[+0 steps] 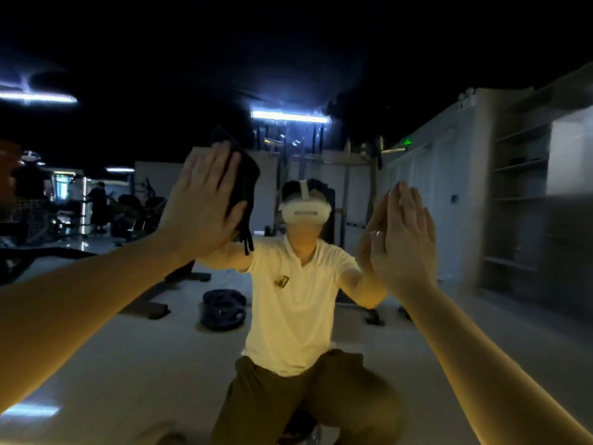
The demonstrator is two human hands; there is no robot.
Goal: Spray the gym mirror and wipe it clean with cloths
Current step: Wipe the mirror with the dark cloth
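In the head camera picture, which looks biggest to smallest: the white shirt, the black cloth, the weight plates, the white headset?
1. white shirt
2. black cloth and weight plates: about alike; the cloth is nearer and partly hidden behind the left hand, so no ranking
3. white headset

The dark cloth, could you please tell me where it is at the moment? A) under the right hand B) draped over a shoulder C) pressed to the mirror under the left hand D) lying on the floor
C: the dark cloth sits between the flat left hand and the mirror; the right hand shows no cloth.
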